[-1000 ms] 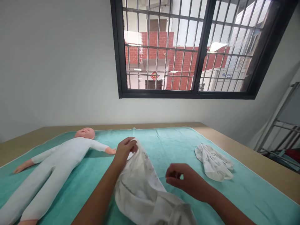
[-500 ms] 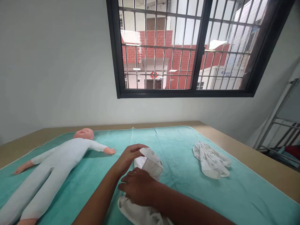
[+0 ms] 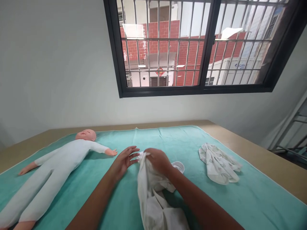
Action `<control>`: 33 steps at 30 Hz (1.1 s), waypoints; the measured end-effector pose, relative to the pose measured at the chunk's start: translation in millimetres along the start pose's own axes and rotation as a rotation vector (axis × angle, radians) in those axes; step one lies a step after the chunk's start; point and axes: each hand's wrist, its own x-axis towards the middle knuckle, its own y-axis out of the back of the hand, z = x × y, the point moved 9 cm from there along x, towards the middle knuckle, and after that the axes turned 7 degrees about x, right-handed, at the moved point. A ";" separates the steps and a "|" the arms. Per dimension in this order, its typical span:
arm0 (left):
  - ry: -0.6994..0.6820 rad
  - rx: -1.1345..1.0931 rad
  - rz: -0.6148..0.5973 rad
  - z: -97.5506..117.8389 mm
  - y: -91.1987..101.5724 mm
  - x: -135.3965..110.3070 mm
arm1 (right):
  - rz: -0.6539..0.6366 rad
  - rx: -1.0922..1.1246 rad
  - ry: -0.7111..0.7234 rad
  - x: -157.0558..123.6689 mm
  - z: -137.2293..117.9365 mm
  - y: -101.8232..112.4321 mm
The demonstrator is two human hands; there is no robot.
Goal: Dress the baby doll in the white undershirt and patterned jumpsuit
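Observation:
A white printed baby garment (image 3: 153, 198) lies bunched on the teal towel (image 3: 240, 198) in front of me. My right hand (image 3: 158, 161) is closed on the garment's top edge and holds it up a little. My left hand (image 3: 124, 159) rests just to the left of that edge, fingers stretched out and touching the cloth. A baby doll (image 3: 59, 163) in a white bodysuit lies on its back at the left, its arm reaching toward my left hand.
A second crumpled white printed garment (image 3: 219, 164) lies on the towel at the right. The towel covers a wooden table (image 3: 271, 166) set against a white wall under a barred window (image 3: 192, 48). A metal frame (image 3: 292, 134) stands at the far right.
My right hand moved from the garment's lower part up to its top edge and gripped it. My left hand let go of that edge and opened. The garment now hangs longer toward me.

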 end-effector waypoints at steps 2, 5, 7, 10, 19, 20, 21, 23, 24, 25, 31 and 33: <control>0.038 0.086 -0.067 -9.8 -9.6 -1.8 | 0.260 0.041 -0.035 5.2 4.7 37.0; 0.136 0.245 -0.347 -26.8 -61.3 -19.1 | 0.551 0.148 -0.088 3.7 8.1 80.4; 0.181 0.346 -0.502 -36.7 -97.2 -34.1 | 0.607 0.196 -0.095 4.4 6.0 96.4; 0.202 0.399 -0.556 -44.1 -127.6 -43.8 | 0.674 0.205 -0.051 4.2 -2.0 120.8; 0.032 0.065 -0.113 7.5 -46.1 -21.3 | 0.501 0.014 0.006 4.2 -34.5 182.0; 0.037 0.096 -0.136 13.3 -39.3 -22.1 | 0.434 -0.008 0.001 4.4 -36.7 181.6; 0.057 0.171 -0.174 16.7 -34.9 -23.1 | 0.383 -0.029 -0.006 3.8 -38.1 181.3; 0.112 0.469 -0.230 17.7 -27.2 -23.9 | 0.314 -0.080 -0.032 1.7 -38.3 181.1; 0.111 0.663 -0.195 19.7 -19.6 -21.8 | 0.282 -0.116 -0.050 0.9 -37.6 180.1; 0.071 0.850 -0.096 26.5 -9.5 -18.0 | 0.251 -0.160 -0.070 0.4 -36.7 179.0; -0.346 1.020 0.827 88.4 40.4 -34.9 | 0.259 -0.379 -0.130 -2.1 -46.7 180.7; -0.339 0.840 0.869 91.4 44.4 -39.2 | 0.181 -0.342 -0.106 -1.9 -54.5 173.6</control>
